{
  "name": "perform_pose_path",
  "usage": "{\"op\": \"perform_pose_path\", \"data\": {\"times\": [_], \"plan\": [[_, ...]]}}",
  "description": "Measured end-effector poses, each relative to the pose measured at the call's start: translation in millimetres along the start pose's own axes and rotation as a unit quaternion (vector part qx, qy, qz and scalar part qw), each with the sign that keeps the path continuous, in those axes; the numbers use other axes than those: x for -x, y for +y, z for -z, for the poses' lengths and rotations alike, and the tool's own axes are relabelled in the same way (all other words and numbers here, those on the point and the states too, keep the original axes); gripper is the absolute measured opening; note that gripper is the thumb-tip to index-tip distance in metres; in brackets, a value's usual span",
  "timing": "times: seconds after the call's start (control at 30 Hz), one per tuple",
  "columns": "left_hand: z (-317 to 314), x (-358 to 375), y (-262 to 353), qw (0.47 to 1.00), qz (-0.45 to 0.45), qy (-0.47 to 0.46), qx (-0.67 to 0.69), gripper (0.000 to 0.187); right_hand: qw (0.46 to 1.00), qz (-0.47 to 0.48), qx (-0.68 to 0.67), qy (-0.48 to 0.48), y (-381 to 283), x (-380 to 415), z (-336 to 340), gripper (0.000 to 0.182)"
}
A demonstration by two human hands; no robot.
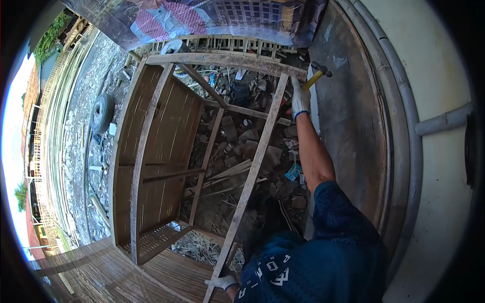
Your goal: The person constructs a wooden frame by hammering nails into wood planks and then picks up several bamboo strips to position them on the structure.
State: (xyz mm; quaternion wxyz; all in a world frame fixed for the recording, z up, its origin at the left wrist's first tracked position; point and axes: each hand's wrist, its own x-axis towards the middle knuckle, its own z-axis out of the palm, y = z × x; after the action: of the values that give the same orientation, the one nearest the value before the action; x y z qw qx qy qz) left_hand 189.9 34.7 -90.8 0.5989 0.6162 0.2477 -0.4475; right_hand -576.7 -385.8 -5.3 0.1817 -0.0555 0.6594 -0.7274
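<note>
My right hand, in a pale work glove, is closed around the yellow handle of a hammer. The hammer's dark head lies just beyond the corner of a wooden frame, and the hand is right beside that corner. Near the bottom, my gloved left hand grips the lower end of a long wooden strip. That strip runs up to the frame's top bar near the hammer. A woven bamboo panel lines the frame's left side. No nail can be made out.
Rubble and bamboo scraps cover the ground inside the frame. A dark board and grey pipes run along the right. A printed banner hangs at the top. Leftward lie a tyre and long bamboo poles.
</note>
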Motion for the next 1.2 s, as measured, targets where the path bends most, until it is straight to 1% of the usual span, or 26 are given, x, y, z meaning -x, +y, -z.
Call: {"op": "perform_pose_path", "data": {"times": [0.03, 0.07, 0.1, 0.17, 0.2, 0.23, 0.27, 0.3, 0.33, 0.37, 0.43, 0.47, 0.5, 0.53, 0.57, 0.63, 0.67, 0.7, 0.77, 0.8, 0.9, 0.93, 1.03, 1.07, 1.17, 1.2], "plan": [[-3, 5, -2, 1.000, -0.002, -0.027, 0.016, 0.124, 0.996, 0.052, 0.069, 0.008, -6, 1, 0, 0.052], [-1, 14, -9, 0.999, -0.008, -0.051, 0.006, 0.123, 0.995, 0.032, 0.089, 0.019, -12, 4, -1, 0.052], [-32, 61, -21, 0.997, -0.014, -0.074, -0.001, 0.122, 0.995, 0.019, 0.099, 0.015, -2, -2, 2, 0.055], [-69, 106, -29, 0.973, 0.044, -0.057, 0.219, 0.117, 0.993, 0.008, 0.119, -0.006, 12, -8, 14, 0.062], [-61, 95, -34, 0.986, 0.001, -0.122, 0.115, 0.115, 0.992, 0.009, 0.127, -0.020, 5, 1, 18, 0.064], [-48, 88, -40, 0.983, -0.046, -0.176, 0.016, 0.113, 0.991, 0.023, 0.126, -0.045, -23, 40, 25, 0.064], [-68, 111, -46, 0.987, -0.052, -0.145, 0.045, 0.113, 0.993, -0.049, 0.026, -0.103, -9, 34, 40, 0.066], [-86, 133, -53, 0.989, -0.059, -0.115, 0.073, 0.112, 0.985, -0.097, -0.003, -0.140, 8, 33, 51, 0.063], [-93, 141, -53, 0.991, -0.061, -0.086, 0.079, 0.095, 0.976, -0.139, -0.010, -0.167, 27, 38, 71, 0.060], [-88, 128, -59, 0.985, -0.075, -0.089, 0.129, 0.092, 0.966, -0.177, -0.003, -0.187, 47, 45, 89, 0.058], [-101, 143, -64, 0.975, -0.117, -0.063, 0.177, 0.073, 0.948, -0.243, 0.028, -0.204, 84, 57, 125, 0.055], [-113, 156, -63, 0.970, -0.120, -0.028, 0.208, 0.068, 0.948, -0.264, 0.059, -0.170, 80, 82, 129, 0.044], [-123, 169, -62, 0.966, -0.115, 0.002, 0.231, 0.064, 0.944, -0.262, 0.052, -0.195, 138, 48, 159, 0.049], [-118, 163, -67, 0.963, -0.106, 0.001, 0.247, 0.062, 0.957, -0.218, 0.107, -0.162, 130, 83, 163, 0.033], [-115, 153, -68, 0.962, -0.096, -0.011, 0.257, 0.061, 0.923, -0.304, 0.122, -0.204, 115, 112, 165, 0.035], [-115, 152, -71, 0.952, -0.103, -0.020, 0.288, 0.063, 0.887, -0.397, 0.132, -0.196, 162, 113, 185, 0.041], [-108, 142, -76, 0.946, -0.103, -0.051, 0.303, 0.064, 0.868, -0.437, 0.145, -0.187, 157, 132, 179, 0.043], [-107, 139, -78, 0.940, -0.101, -0.056, 0.321, 0.062, 0.848, -0.475, 0.157, -0.176, 150, 153, 175, 0.045], [-106, 136, -78, 0.929, -0.101, -0.049, 0.352, 0.060, 0.830, -0.508, 0.129, -0.189, 132, 181, 158, 0.047], [-102, 135, -76, 0.924, -0.105, -0.052, 0.364, 0.060, 0.806, -0.560, 0.084, -0.175, 128, 178, 146, 0.048], [-88, 125, -63, 0.904, -0.095, -0.058, 0.414, 0.059, 0.817, -0.532, 0.063, -0.212, 131, 171, 111, 0.046], [-85, 128, -57, 0.906, -0.094, -0.054, 0.410, 0.059, 0.808, -0.504, 0.045, -0.302, 154, 137, 109, 0.043], [-72, 125, -41, 0.900, -0.121, -0.025, 0.417, 0.059, 0.881, -0.311, 0.070, -0.349, 107, 179, 74, 0.043], [-65, 122, -34, 0.895, -0.149, -0.031, 0.418, 0.062, 0.871, -0.336, 0.066, -0.351, 118, 161, 71, 0.043], [-25, 96, -19, 0.869, -0.145, -0.016, 0.472, 0.062, 0.883, -0.297, 0.104, -0.348, 100, 174, 64, 0.045], [-13, 94, -13, 0.870, -0.165, -0.014, 0.465, 0.063, 0.887, -0.282, 0.120, -0.347, 91, 184, 62, 0.045]]}}
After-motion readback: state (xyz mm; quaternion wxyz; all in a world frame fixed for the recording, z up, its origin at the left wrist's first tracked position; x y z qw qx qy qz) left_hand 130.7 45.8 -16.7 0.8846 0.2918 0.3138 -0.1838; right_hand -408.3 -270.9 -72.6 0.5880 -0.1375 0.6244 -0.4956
